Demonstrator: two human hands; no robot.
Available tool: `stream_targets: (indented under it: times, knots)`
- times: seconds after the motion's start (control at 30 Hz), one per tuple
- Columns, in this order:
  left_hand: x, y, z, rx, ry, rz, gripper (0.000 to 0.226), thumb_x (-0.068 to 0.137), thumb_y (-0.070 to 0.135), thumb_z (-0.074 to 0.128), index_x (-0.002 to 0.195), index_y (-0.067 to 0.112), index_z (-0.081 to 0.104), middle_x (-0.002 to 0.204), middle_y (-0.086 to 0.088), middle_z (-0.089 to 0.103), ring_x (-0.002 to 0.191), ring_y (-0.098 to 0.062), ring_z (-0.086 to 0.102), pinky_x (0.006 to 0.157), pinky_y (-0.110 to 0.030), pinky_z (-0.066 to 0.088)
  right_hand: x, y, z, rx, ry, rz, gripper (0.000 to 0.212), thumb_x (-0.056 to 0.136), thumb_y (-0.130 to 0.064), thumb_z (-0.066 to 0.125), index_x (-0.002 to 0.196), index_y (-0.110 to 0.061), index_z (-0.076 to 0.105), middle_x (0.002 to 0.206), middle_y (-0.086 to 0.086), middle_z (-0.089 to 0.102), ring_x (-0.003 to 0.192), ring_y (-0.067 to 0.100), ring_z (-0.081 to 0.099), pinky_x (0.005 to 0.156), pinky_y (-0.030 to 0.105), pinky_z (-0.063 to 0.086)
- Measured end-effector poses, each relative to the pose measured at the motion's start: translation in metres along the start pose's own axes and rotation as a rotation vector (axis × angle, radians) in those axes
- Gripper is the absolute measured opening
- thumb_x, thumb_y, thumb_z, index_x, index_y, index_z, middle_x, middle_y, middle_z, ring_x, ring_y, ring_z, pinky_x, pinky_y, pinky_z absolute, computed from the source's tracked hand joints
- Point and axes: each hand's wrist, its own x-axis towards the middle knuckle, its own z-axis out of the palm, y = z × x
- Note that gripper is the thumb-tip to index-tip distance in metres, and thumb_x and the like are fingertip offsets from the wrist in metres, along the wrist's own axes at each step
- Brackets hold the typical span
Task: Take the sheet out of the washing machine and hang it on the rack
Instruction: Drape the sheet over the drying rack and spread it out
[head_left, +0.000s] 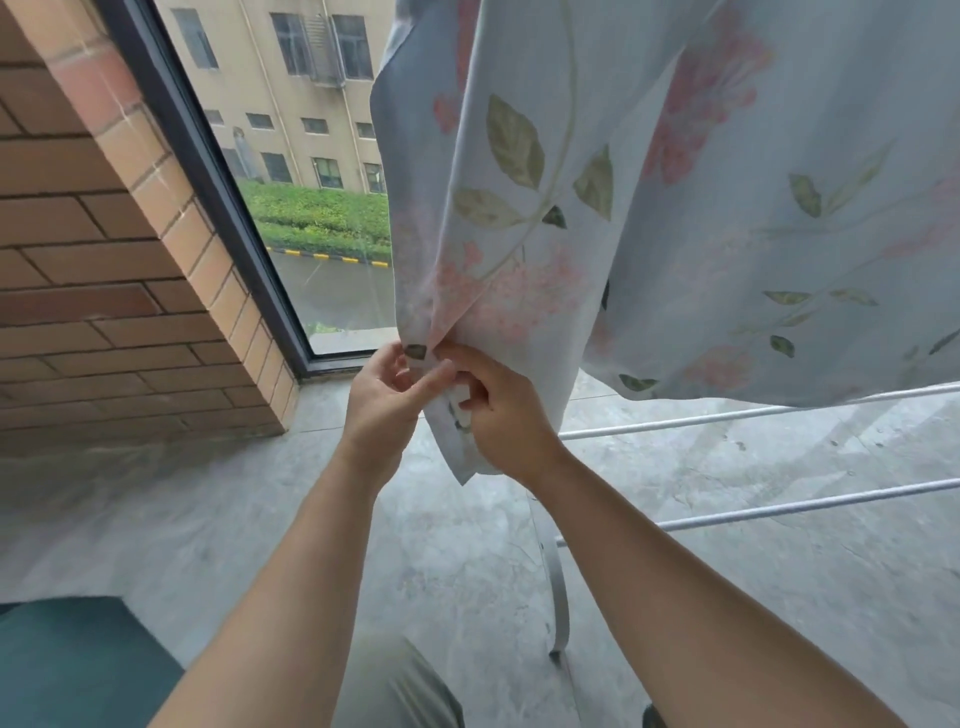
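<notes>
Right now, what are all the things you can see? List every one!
sheet: one, pale blue with pink flowers and green leaves, hanging upper right
rack: one, white, two rails showing, right, below the sheet
window: one, dark frame, upper left
brick wall: one, reddish-brown, left
floor: one, grey, underneath everything
building: one, beige, outside the window
hedge: one, green, outside, below the building
flat thing: one, dark teal, bottom left corner
hands: two, bare, centre; left hand and right hand both pinch the sheet's bottom corner

The sheet (727, 208) hangs before me, above the rack (779, 408) at my right. My left hand (382, 402) and right hand (501, 415) pinch its low corner. Wall (104, 260) left, window (322, 156) behind it.
</notes>
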Motion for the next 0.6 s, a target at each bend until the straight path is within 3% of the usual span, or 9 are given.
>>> stream_targets:
  times: [0.07, 0.13, 0.27, 0.33, 0.43, 0.5, 0.6]
  knots:
    - [0.001, -0.005, 0.002, 0.101, 0.048, 0.017, 0.026, 0.081, 0.006, 0.081, 0.105, 0.006, 0.07, 0.099, -0.012, 0.075, 0.089, -0.023, 0.071, 0.077, -0.028, 0.056, 0.002, 0.008, -0.002, 0.143, -0.027, 0.09, 0.05, 0.092, 0.004, 0.046, 0.12, -0.032, 0.067, 0.108, -0.01, 0.072, 0.102, 0.007, 0.066, 0.089, 0.034, 0.058]
    - [0.002, -0.014, 0.004, 0.213, 0.071, 0.024, 0.014, 0.087, 0.004, 0.076, 0.101, 0.005, 0.072, 0.096, -0.012, 0.076, 0.085, -0.02, 0.071, 0.074, -0.027, 0.055, 0.003, 0.016, -0.004, 0.25, -0.044, 0.146, 0.049, 0.095, 0.009, 0.043, 0.115, -0.028, 0.067, 0.114, -0.005, 0.072, 0.109, 0.011, 0.067, 0.088, 0.034, 0.059]
    - [0.005, -0.036, 0.007, 0.29, 0.189, 0.004, 0.009, 0.097, 0.022, 0.067, 0.095, 0.016, 0.073, 0.094, -0.003, 0.077, 0.086, -0.014, 0.07, 0.082, -0.039, 0.058, 0.0, 0.037, -0.02, 0.352, 0.067, 0.268, 0.045, 0.088, 0.019, 0.042, 0.096, -0.016, 0.07, 0.098, 0.006, 0.076, 0.086, 0.025, 0.074, 0.08, 0.038, 0.059]
    - [0.006, -0.042, 0.011, 0.292, 0.243, -0.016, 0.013, 0.1, 0.034, 0.061, 0.095, 0.025, 0.069, 0.095, 0.004, 0.076, 0.089, -0.013, 0.07, 0.086, -0.04, 0.059, -0.008, 0.051, -0.029, 0.34, 0.169, 0.332, 0.046, 0.081, 0.02, 0.04, 0.091, -0.013, 0.07, 0.086, 0.006, 0.076, 0.072, 0.024, 0.072, 0.073, 0.039, 0.058]
    - [0.004, -0.054, 0.018, 0.316, 0.242, -0.05, 0.025, 0.095, 0.05, 0.062, 0.098, 0.026, 0.065, 0.096, 0.005, 0.075, 0.093, -0.016, 0.071, 0.086, -0.042, 0.059, -0.02, 0.076, -0.034, 0.284, 0.222, 0.447, 0.044, 0.079, 0.015, 0.04, 0.09, -0.012, 0.073, 0.083, 0.003, 0.076, 0.07, 0.02, 0.071, 0.073, 0.041, 0.058]
    - [-0.002, -0.063, 0.022, 0.338, 0.178, -0.071, 0.03, 0.086, 0.049, 0.075, 0.102, 0.026, 0.064, 0.096, 0.006, 0.075, 0.092, -0.014, 0.072, 0.082, -0.036, 0.06, -0.022, 0.086, -0.033, 0.229, 0.181, 0.488, 0.043, 0.081, 0.011, 0.045, 0.094, -0.016, 0.075, 0.089, -0.002, 0.077, 0.076, 0.014, 0.072, 0.078, 0.037, 0.059]
    - [-0.01, -0.083, 0.028, 0.374, 0.12, -0.112, 0.032, 0.078, 0.037, 0.085, 0.102, 0.025, 0.066, 0.094, 0.005, 0.076, 0.089, -0.011, 0.073, 0.078, -0.027, 0.059, -0.017, 0.086, -0.029, 0.255, 0.088, 0.476, 0.045, 0.084, 0.013, 0.045, 0.106, -0.012, 0.074, 0.101, 0.001, 0.076, 0.083, 0.012, 0.072, 0.069, 0.017, 0.052]
